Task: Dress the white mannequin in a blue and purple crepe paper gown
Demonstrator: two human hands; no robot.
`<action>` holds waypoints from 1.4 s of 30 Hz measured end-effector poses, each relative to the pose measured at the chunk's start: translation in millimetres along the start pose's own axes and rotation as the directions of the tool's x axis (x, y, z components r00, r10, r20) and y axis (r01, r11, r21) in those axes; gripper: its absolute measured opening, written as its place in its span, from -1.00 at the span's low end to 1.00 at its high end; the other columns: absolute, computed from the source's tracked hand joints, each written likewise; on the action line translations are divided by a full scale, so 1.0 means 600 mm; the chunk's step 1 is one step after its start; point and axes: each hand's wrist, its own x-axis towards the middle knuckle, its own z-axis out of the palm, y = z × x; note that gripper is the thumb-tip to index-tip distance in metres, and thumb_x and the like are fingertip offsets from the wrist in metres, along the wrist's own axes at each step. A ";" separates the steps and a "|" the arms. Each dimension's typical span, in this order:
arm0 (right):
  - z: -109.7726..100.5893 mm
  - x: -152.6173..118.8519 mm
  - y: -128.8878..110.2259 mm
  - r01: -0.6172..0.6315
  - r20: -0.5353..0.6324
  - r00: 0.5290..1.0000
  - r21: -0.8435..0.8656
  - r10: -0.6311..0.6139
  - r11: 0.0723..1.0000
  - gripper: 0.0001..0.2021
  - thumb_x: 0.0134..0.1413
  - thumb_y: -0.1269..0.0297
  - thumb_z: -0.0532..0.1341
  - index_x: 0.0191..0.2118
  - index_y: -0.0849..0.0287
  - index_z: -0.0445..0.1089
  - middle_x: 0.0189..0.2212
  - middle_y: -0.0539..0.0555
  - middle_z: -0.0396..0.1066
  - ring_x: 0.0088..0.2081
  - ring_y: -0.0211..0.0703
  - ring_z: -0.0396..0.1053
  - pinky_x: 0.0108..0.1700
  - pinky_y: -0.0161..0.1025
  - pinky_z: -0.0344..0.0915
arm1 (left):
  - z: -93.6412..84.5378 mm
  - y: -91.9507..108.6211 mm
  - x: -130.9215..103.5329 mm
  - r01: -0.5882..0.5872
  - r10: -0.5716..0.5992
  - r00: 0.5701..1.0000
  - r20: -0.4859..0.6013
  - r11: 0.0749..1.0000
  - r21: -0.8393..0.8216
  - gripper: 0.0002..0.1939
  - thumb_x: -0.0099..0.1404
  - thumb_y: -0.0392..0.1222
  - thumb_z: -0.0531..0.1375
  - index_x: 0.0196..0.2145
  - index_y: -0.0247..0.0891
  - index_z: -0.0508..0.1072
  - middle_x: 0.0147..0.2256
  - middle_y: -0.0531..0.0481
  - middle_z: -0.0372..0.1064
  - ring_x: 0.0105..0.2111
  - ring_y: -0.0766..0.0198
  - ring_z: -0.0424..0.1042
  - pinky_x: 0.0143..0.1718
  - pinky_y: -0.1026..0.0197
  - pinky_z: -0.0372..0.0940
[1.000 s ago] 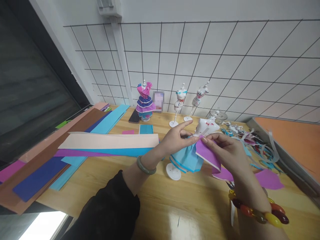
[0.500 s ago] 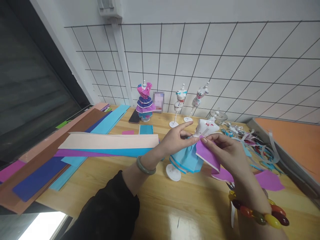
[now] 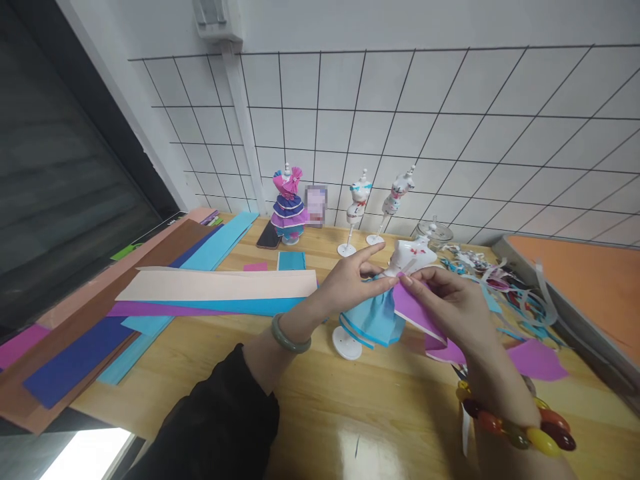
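A small white dress form (image 3: 415, 252) with red marks on its chest leans to the right on a round white base (image 3: 347, 343). It wears a pleated light-blue paper skirt (image 3: 373, 319). My left hand (image 3: 350, 281) grips the form at the waist, thumb in front and index finger stretched out; its other fingers are partly hidden behind. At the waist my right hand (image 3: 450, 297) pinches a purple paper piece (image 3: 415, 308) with a white edge between thumb and fingers. That piece hangs over the skirt's right side.
Long coloured paper strips (image 3: 220, 283) lie on the left. At the back stand a dressed form (image 3: 289, 207), two bare forms (image 3: 359, 203) and a phone (image 3: 269, 235). Paper scraps (image 3: 530, 300) and a purple piece (image 3: 537, 360) lie right, beside an orange-bottomed tray (image 3: 575, 287).
The purple paper's lower edge has shifted slightly to the right along with my right hand's fingers. My left hand keeps its hold at the waist. The view has tilted a little.
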 end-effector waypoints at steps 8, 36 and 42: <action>0.001 0.001 0.001 0.020 -0.033 0.999 -0.070 -0.023 0.997 -0.71 0.00 0.00 0.32 -0.45 0.13 0.43 -0.50 0.01 0.37 -0.47 -0.24 0.21 -0.44 -0.26 0.12 | -0.001 0.004 -0.001 -0.007 0.007 1.000 0.005 0.999 0.036 -0.23 0.18 -0.07 0.30 0.28 -0.21 0.12 -0.20 -0.10 0.50 -0.15 0.24 0.45 -0.08 0.14 0.29; 0.000 -0.009 -0.010 0.120 0.084 0.991 -0.202 -0.105 0.972 -0.68 0.07 -0.01 0.25 -0.28 0.16 0.54 -0.33 0.12 0.57 -0.34 -0.05 0.47 -0.35 -0.20 0.35 | -0.001 0.003 0.002 -0.214 0.223 0.975 0.006 0.927 0.307 -0.75 0.27 -0.18 0.12 -0.13 -0.31 0.43 -0.28 -0.04 0.46 -0.25 0.29 0.41 -0.19 0.24 0.27; -0.001 -0.014 -0.017 0.116 0.088 0.991 -0.213 -0.099 0.970 -0.70 0.07 0.01 0.26 -0.27 0.14 0.55 -0.30 0.10 0.58 -0.31 -0.03 0.49 -0.32 -0.19 0.37 | 0.001 0.005 -0.003 -0.239 0.240 0.970 0.041 0.903 0.356 -0.72 0.27 -0.17 0.10 -0.09 -0.29 0.41 -0.28 0.01 0.41 -0.28 0.32 0.35 -0.19 0.26 0.25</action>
